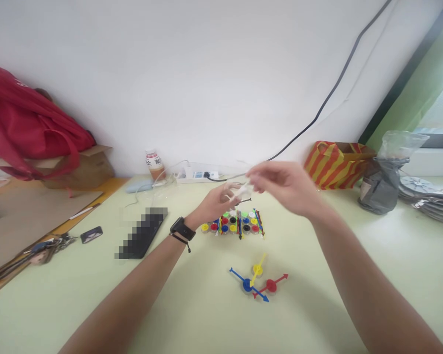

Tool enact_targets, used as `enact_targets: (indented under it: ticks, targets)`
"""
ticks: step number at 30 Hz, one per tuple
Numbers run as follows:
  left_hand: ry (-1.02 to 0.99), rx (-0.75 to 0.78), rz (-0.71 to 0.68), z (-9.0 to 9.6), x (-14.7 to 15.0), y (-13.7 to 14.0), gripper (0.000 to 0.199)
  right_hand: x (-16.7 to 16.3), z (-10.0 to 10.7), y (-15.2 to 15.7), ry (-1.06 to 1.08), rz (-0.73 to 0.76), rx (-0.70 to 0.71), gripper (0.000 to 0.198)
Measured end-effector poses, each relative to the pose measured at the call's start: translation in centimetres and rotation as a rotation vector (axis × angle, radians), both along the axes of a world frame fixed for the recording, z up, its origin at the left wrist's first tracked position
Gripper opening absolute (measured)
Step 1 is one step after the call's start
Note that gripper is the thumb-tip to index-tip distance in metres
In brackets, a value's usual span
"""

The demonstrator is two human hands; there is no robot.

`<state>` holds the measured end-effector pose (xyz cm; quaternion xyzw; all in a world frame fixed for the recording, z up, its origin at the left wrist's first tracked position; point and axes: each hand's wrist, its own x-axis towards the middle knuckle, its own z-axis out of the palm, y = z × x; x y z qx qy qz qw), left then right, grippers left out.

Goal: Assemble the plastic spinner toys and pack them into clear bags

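Above the table, my left hand (217, 200) curls its fingers around a white plastic piece (245, 191), whose exact shape is blurred. From the other side, my right hand (286, 187) pinches at the same white piece with thumb and fingertips. Behind and below my hands lie rows of small round bases (233, 228) in several colours, with coloured arrows among them. Closer to me rest three arrow spinners: a blue one (247, 285), a yellow one (257, 270) and a red one (271, 285). Their arrows partly overlap.
A power strip (197, 176) and a drink bottle (155, 165) stand by the wall. To the left are a black phone-like slab (147, 236), keys (49, 248) and a red bag (29, 118). A striped bag (335, 165) and grey bag (382, 187) occupy the right.
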<state>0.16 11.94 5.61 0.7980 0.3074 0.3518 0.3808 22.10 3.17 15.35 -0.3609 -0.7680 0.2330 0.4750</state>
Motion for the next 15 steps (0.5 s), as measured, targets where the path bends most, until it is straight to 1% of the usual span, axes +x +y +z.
enact_targets:
  ticks: [2, 3, 5, 7, 11, 15]
  targets:
    - [-0.038, -0.13, -0.019, -0.2, -0.1, 0.2, 0.053, 1.7, 0.3, 0.7, 0.158, -0.199, 0.102, 0.018]
    - [-0.04, -0.159, -0.026, -0.1, -0.1, 0.2, 0.056, 2.5, 0.3, 1.1, 0.231, -0.264, 0.136, 0.019]
    - [-0.028, -0.18, -0.056, 0.1, -0.3, 0.0, 0.06, 3.6, 0.1, 1.8, 0.33, -0.336, 0.163, 0.02]
    - [-0.013, -0.194, -0.091, 0.4, -0.4, -0.2, 0.065, 4.1, -0.2, 2.4, 0.36, -0.356, 0.153, 0.02]
    - [0.036, -0.173, -0.145, 0.6, -0.5, -0.3, 0.073, 3.8, -0.8, 3.0, 0.314, -0.383, 0.121, 0.019]
    - [0.065, -0.128, -0.172, 0.2, -0.2, -0.2, 0.067, 3.2, -1.0, 2.8, 0.208, -0.361, 0.064, 0.018]
